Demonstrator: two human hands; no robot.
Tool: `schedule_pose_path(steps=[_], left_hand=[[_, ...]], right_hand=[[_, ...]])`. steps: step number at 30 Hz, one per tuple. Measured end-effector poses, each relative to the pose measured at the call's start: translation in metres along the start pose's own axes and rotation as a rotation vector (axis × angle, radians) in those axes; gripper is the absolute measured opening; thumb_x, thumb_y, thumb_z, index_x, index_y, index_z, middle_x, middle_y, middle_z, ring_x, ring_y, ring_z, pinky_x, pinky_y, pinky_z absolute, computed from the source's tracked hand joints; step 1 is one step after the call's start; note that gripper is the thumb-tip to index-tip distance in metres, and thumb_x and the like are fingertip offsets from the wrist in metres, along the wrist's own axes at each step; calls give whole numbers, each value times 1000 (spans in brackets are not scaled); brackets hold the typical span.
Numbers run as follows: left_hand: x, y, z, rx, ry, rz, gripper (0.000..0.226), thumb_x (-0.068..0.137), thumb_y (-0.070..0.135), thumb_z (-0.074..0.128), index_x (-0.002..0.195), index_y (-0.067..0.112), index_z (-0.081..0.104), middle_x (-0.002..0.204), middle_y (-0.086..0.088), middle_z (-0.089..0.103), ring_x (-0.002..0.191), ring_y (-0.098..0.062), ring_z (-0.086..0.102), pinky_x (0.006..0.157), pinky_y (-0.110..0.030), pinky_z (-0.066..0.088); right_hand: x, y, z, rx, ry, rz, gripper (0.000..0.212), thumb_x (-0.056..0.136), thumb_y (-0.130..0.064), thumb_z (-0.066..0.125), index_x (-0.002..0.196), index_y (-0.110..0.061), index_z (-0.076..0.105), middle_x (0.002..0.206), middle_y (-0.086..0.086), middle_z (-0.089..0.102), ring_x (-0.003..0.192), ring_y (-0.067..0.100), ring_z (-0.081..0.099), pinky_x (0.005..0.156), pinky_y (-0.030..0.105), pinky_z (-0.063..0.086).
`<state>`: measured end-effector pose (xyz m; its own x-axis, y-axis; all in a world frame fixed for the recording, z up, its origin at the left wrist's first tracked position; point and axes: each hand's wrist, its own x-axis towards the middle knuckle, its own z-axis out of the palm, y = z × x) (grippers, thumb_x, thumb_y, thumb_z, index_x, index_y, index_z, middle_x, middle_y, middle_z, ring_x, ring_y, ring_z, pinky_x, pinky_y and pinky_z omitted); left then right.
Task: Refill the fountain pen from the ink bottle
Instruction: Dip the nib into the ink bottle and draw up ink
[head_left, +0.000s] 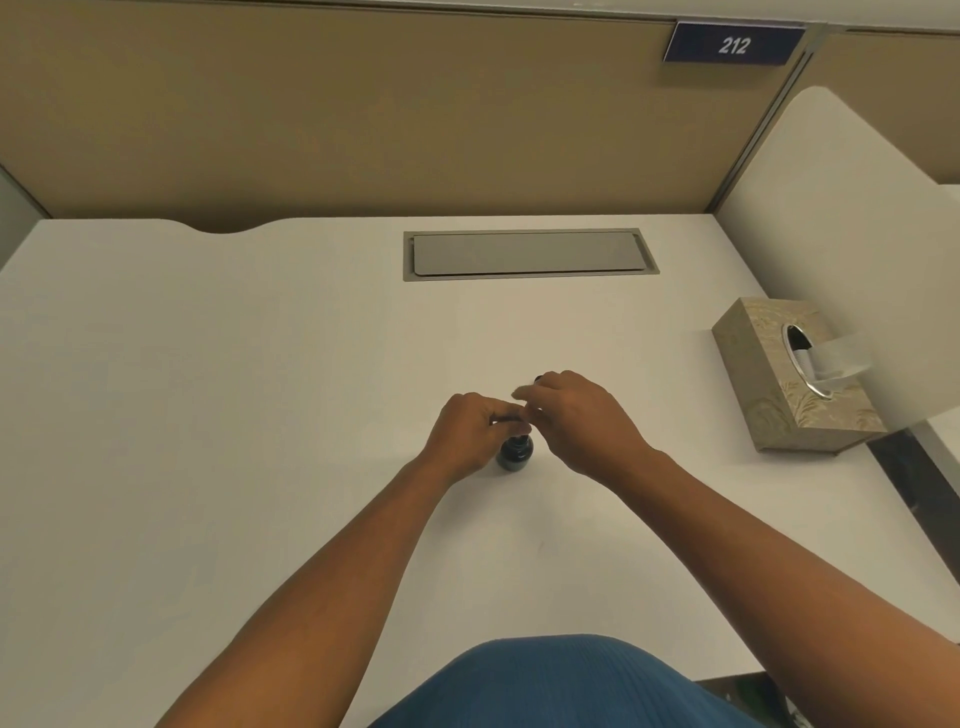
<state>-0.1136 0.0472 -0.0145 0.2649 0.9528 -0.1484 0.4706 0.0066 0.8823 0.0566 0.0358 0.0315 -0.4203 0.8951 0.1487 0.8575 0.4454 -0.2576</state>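
Observation:
A small dark ink bottle (515, 453) stands on the white desk (208, 389), just below where my two hands meet. My left hand (470, 434) hovers over the bottle's top with its fingers pinched on a thin dark part of the fountain pen, mostly hidden. My right hand (576, 418) is curled beside it, fingertips touching the same spot; a small dark end (538, 378) sticks out behind its knuckles. The pen itself is almost fully covered by the fingers, and whether the bottle has its cap on cannot be seen.
A patterned tissue box (789, 384) sits at the desk's right edge next to a white side panel. A grey cable hatch (527, 253) is set into the desk at the back. A tan partition with a "212" sign (733, 45) rises behind.

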Motion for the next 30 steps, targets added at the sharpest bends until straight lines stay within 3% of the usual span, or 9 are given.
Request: schedule_pose_path(steps=[2, 7, 12, 16, 21, 23, 26, 28, 30], left_hand=[[1, -1, 1, 7, 0, -6, 17, 87, 16, 73, 101, 18, 81, 57, 25, 62, 50, 11, 52, 57, -6, 34], [2, -2, 3, -3, -12, -17, 19, 87, 19, 74, 103, 23, 81, 74, 13, 72, 54, 10, 55, 61, -9, 37], [5, -4, 3, -8, 6, -10, 18, 85, 20, 74, 99, 28, 81, 90, 5, 80, 81, -10, 72, 81, -34, 56], [6, -4, 2, -9, -5, 9, 19, 84, 20, 73, 97, 30, 81, 93, 8, 80, 92, -10, 73, 90, -41, 56], [6, -5, 3, -8, -12, 5, 18, 84, 19, 73, 98, 29, 81, 93, 9, 80, 92, -8, 73, 90, -40, 56], [6, -5, 2, -13, -21, 2, 14, 85, 22, 73, 94, 28, 82, 80, 13, 78, 78, -4, 70, 80, -39, 56], [6, -6, -1, -29, -20, -3, 12, 88, 25, 74, 95, 22, 82, 58, 21, 67, 53, 4, 53, 63, -22, 42], [6, -7, -1, -31, -18, -9, 14, 86, 23, 75, 99, 22, 82, 70, 19, 73, 55, 6, 56, 65, -19, 41], [6, -7, 0, -31, -15, -21, 15, 85, 21, 76, 99, 23, 82, 85, 10, 78, 70, 3, 65, 72, -21, 47]], right_hand=[[2, 2, -1, -18, -34, -29, 12, 94, -15, 59, 93, -16, 72, 83, 3, 66, 75, 26, 54, 57, 41, 50], [3, 5, 4, -70, -5, 9, 9, 88, -10, 64, 80, -13, 67, 71, 4, 61, 66, 24, 48, 51, 40, 47], [3, 1, 8, -81, 48, 18, 15, 76, -3, 75, 75, -8, 62, 65, 5, 57, 60, 26, 47, 43, 36, 42], [4, -1, 11, -120, 85, 33, 21, 76, -5, 77, 74, -9, 57, 65, 4, 54, 59, 22, 39, 41, 38, 43], [2, 0, 15, -104, 90, 53, 21, 79, -7, 76, 75, -9, 56, 66, 5, 55, 61, 20, 36, 42, 38, 41], [2, 2, 14, -76, 75, 25, 16, 82, -9, 74, 76, -9, 59, 68, 4, 57, 62, 20, 38, 45, 39, 44], [3, 3, 8, -43, 23, -68, 7, 85, -7, 70, 80, -9, 66, 70, 5, 59, 64, 22, 42, 50, 36, 43], [3, 4, 4, -50, 3, -92, 8, 84, -3, 68, 80, -10, 67, 72, 5, 60, 64, 24, 46, 51, 37, 44], [3, 6, 3, -53, 9, -86, 11, 82, 0, 68, 79, -11, 65, 71, 5, 60, 64, 24, 44, 50, 38, 45]])
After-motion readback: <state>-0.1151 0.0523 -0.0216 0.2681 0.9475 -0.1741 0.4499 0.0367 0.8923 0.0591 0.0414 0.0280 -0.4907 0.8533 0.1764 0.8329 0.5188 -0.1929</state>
